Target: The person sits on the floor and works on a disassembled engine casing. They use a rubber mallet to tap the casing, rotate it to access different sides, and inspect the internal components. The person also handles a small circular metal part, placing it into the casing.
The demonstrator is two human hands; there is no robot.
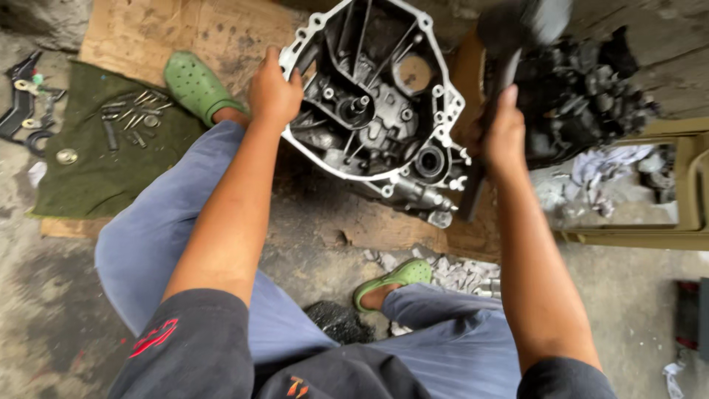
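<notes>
Cardboard on a grimy concrete floor, gearbox housing point(373, 103) open-face up at twelve o'clock.
Left hand point(273, 92) clamps the housing's nine o'clock rim; right hand point(502, 137) grips a dark tool handle point(493, 111), upright, just off its three o'clock edge.

Aluminium gearbox housing point(373, 103), open face upward, tilted on cardboard, shafts and bores exposed, grimy inside. Dark hammer point(496, 89), blurred, raised beside housing's right rim.
</notes>
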